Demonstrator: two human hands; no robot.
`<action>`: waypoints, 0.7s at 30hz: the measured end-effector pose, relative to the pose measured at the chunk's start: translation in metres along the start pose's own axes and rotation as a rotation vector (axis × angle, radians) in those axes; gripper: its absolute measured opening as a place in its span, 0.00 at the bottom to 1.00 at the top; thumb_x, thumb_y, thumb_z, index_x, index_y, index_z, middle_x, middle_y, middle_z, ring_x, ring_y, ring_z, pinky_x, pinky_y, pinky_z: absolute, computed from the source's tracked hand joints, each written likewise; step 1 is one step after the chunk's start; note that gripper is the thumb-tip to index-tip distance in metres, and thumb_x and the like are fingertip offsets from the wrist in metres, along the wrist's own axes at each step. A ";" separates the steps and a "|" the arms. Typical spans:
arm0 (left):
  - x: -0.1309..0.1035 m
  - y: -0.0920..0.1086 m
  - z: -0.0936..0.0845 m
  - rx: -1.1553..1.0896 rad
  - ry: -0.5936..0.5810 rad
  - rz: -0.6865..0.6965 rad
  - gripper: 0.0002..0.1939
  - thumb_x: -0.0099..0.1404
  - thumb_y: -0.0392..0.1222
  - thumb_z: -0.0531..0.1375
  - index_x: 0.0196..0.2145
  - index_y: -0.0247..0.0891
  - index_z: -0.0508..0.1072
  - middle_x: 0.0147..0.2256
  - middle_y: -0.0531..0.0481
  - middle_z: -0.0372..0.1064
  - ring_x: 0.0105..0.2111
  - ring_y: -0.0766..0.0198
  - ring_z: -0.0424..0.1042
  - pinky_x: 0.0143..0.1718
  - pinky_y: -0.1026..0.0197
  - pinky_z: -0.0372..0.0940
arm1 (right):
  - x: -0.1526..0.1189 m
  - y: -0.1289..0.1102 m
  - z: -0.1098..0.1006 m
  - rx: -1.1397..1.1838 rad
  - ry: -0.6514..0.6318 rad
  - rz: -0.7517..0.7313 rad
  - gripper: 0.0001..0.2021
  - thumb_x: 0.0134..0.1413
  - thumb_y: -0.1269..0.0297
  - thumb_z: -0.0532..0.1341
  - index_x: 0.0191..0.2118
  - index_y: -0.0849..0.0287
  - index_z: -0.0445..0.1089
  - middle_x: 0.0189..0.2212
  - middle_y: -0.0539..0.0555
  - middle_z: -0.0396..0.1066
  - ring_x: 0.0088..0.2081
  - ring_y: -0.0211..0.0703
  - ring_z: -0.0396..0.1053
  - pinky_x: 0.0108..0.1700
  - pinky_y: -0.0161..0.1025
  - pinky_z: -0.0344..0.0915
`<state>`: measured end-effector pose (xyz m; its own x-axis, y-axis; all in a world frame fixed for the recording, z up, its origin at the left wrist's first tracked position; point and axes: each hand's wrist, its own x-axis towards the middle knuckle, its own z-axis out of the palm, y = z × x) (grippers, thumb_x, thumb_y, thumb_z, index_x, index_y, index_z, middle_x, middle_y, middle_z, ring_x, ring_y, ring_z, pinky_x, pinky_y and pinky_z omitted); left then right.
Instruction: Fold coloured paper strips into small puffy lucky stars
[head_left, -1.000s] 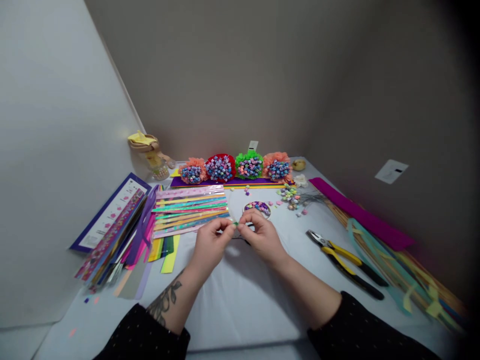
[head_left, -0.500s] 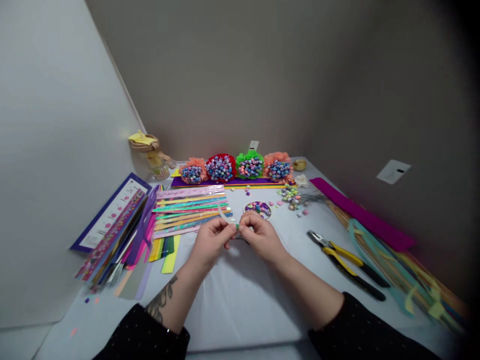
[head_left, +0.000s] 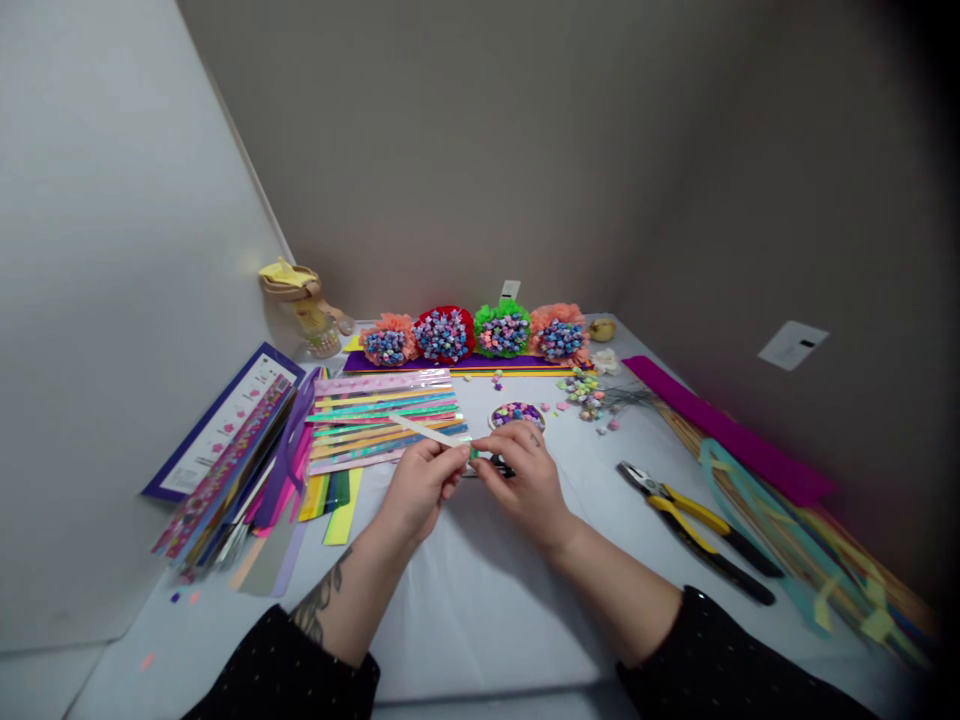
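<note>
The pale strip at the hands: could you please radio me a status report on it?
Left hand pinches pale strip, free end pointing left. Right hand close beside, grip unclear. Pliers off right, not in the way.

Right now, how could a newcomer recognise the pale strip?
On the white table, look where the left hand and right hand nearly meet. The pale strip slants leftward from there; unlike the colourful strips behind it, it is plain and whitish.

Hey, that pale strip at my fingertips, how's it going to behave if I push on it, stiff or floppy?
The pale strip would probably bend or crease readily, looking narrow and thin. It likely has a little stiffness, since its free end juts out nearly straight.
</note>
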<state>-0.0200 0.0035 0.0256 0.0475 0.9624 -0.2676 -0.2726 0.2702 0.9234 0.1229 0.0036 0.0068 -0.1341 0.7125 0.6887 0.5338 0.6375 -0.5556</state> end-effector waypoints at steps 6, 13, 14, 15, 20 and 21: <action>0.000 0.001 -0.003 -0.029 -0.013 -0.038 0.13 0.44 0.43 0.67 0.21 0.32 0.67 0.18 0.54 0.62 0.18 0.74 0.58 0.15 0.70 0.47 | 0.001 0.001 -0.001 0.020 -0.019 -0.020 0.07 0.55 0.69 0.59 0.38 0.54 0.73 0.31 0.54 0.68 0.38 0.46 0.64 0.42 0.45 0.62; 0.001 -0.001 -0.003 0.062 0.011 0.063 0.14 0.48 0.45 0.65 0.20 0.34 0.65 0.16 0.58 0.58 0.15 0.76 0.53 0.16 0.69 0.46 | 0.003 -0.001 -0.003 0.132 -0.029 0.096 0.05 0.52 0.68 0.60 0.35 0.56 0.72 0.32 0.54 0.69 0.37 0.45 0.66 0.41 0.43 0.63; 0.001 -0.001 -0.002 0.082 0.015 0.083 0.14 0.49 0.45 0.65 0.20 0.34 0.65 0.15 0.59 0.58 0.15 0.76 0.52 0.16 0.69 0.46 | 0.004 -0.001 -0.003 0.183 -0.033 0.152 0.04 0.51 0.67 0.60 0.34 0.56 0.72 0.31 0.53 0.69 0.36 0.44 0.66 0.40 0.42 0.63; 0.001 -0.002 -0.002 0.102 0.015 0.098 0.14 0.50 0.46 0.64 0.20 0.34 0.65 0.15 0.59 0.57 0.15 0.76 0.51 0.17 0.69 0.45 | 0.005 -0.001 -0.003 0.236 -0.044 0.213 0.03 0.51 0.67 0.60 0.32 0.57 0.71 0.29 0.52 0.69 0.34 0.42 0.67 0.37 0.40 0.63; 0.001 -0.005 -0.004 0.205 0.005 0.164 0.14 0.52 0.47 0.63 0.21 0.35 0.65 0.15 0.60 0.56 0.16 0.74 0.52 0.18 0.68 0.47 | 0.007 0.001 -0.002 0.388 -0.145 0.429 0.07 0.49 0.66 0.59 0.23 0.58 0.67 0.23 0.50 0.65 0.27 0.37 0.63 0.29 0.34 0.59; 0.002 -0.006 -0.004 0.224 0.007 0.178 0.14 0.53 0.47 0.63 0.21 0.35 0.65 0.16 0.60 0.55 0.16 0.74 0.52 0.18 0.68 0.47 | 0.007 0.001 -0.001 0.394 -0.156 0.441 0.07 0.49 0.65 0.59 0.23 0.59 0.66 0.23 0.50 0.64 0.27 0.37 0.63 0.29 0.34 0.59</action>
<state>-0.0221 0.0035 0.0187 0.0107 0.9952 -0.0968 -0.0569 0.0972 0.9936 0.1238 0.0094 0.0118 -0.1079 0.9495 0.2948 0.2214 0.3120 -0.9239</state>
